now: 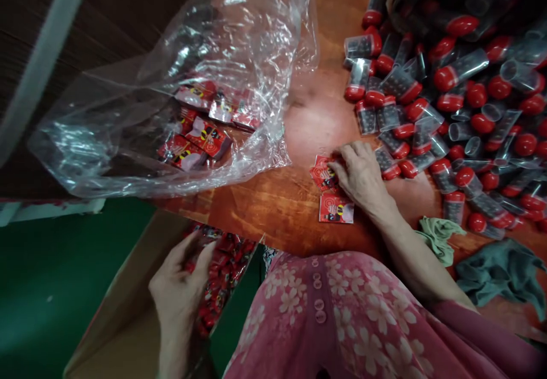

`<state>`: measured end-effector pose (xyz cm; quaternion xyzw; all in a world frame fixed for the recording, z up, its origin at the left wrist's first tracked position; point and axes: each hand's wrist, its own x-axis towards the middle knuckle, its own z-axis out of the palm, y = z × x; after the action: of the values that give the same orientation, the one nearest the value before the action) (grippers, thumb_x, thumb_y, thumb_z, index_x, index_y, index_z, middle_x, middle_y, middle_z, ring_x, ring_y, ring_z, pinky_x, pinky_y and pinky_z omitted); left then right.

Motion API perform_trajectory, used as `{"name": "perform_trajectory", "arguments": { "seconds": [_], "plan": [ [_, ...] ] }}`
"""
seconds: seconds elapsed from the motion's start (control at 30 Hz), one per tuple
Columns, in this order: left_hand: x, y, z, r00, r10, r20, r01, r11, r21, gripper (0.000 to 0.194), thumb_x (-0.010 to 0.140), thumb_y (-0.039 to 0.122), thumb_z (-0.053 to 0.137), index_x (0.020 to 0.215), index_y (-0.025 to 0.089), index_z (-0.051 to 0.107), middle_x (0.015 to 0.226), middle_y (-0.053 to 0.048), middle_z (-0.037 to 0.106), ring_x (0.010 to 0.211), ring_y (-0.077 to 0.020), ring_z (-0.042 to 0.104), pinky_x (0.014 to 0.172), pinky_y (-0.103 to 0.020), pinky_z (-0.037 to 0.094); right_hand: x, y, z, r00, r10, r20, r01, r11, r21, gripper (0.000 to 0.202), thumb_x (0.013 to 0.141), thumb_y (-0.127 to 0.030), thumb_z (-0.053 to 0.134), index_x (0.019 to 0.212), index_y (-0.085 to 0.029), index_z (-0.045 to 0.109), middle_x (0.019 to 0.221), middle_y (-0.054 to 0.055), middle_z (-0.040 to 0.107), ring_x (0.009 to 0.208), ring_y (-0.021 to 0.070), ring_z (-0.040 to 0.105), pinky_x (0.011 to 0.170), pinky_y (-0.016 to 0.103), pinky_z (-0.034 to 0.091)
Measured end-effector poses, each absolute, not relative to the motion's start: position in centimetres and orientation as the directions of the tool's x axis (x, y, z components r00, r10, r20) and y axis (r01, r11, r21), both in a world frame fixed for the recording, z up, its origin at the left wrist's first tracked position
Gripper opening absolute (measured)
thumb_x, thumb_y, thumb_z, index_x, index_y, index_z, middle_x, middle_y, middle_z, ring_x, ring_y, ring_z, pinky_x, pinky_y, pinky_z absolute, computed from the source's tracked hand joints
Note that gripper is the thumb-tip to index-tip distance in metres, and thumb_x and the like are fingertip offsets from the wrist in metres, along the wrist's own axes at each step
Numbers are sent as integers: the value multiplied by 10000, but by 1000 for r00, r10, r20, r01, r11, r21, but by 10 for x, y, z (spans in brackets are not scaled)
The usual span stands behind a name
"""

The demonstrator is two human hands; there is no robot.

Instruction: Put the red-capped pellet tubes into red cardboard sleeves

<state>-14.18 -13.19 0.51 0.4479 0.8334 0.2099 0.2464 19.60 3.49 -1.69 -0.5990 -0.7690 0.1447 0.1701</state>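
My right hand [361, 176] rests at the table with its fingertips on a small red printed card [323, 175], thumb and fingers drawn together. Just below it lies a second red card [335, 209], flat near the table edge. My left hand [182, 282] hangs over an open cardboard box [115, 305], its fingers apart and nothing seen between them. Inside the box, under that hand, are many small red packed items [222, 288]. A clear plastic bag [239, 37] on the table holds several bundles of red cards [207, 137].
Many clear tubes with red caps [447, 78] are heaped on the right of the wooden table [316, 105]. A light green cloth [440, 239] and a dark green cloth [499, 273] lie at the lower right. The floor [25, 265] is green.
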Motion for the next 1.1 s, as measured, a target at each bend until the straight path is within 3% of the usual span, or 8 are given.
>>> {"name": "perform_trajectory", "arguments": {
  "seconds": [0.07,0.17,0.33,0.47,0.63,0.73,0.87,1.1],
  "plan": [
    [-111,-100,11,-350,922,-164,618,359,699,383,841,443,699,1140,204,712,1108,-91,744,994,-257,703,980,-415,530,194,36,-19,-209,974,87,864,226,-450,74,913,-205,601,882,-173,661,932,125,657,912,291,555,813,439,453],
    [-66,-50,19,-138,989,46,612,49,789,263,833,362,738,1052,218,746,1040,-56,764,938,-213,706,915,-355,547,199,33,-14,-176,971,160,804,235,-547,101,907,-209,612,808,-200,627,866,81,655,861,252,556,796,403,435],
    [-6,11,19,236,951,201,607,-306,733,444,819,493,738,1142,191,706,1131,-94,738,1062,-263,652,986,-413,488,207,25,2,-138,978,153,555,205,-806,95,888,-233,662,801,-203,636,771,1,668,716,166,579,741,328,463],
    [19,35,17,408,891,199,586,-423,691,368,894,525,630,972,178,726,893,-86,729,861,-243,615,819,-380,476,209,20,8,-107,987,123,402,156,-902,60,882,-232,679,928,-199,699,857,3,723,758,150,634,741,297,503],
    [17,42,25,514,842,162,494,-445,747,291,883,433,682,708,201,696,650,-22,664,616,-162,531,637,-304,399,211,17,8,-272,927,260,359,348,-866,146,970,-246,593,881,-185,692,796,7,697,719,120,618,696,259,490],
    [11,47,26,598,795,107,403,-413,817,238,889,358,683,705,213,718,599,5,657,570,-142,530,601,-284,401,213,16,5,-363,860,358,427,495,-757,286,1035,-324,468,871,-177,651,782,23,673,726,134,590,693,271,478],
    [8,52,25,687,725,44,385,-415,825,322,921,378,623,662,213,722,592,-8,656,548,-140,526,591,-290,409,212,14,1,-417,835,358,560,547,-623,392,1059,-393,374,834,-175,611,754,36,632,713,156,544,691,300,445],
    [6,51,26,765,644,25,385,-487,784,320,983,320,513,757,189,700,644,-13,617,602,-141,549,607,-267,410,217,11,7,-455,800,391,541,597,-592,348,1038,-409,445,859,-169,621,776,31,658,732,144,575,715,282,428]
  ]
}}
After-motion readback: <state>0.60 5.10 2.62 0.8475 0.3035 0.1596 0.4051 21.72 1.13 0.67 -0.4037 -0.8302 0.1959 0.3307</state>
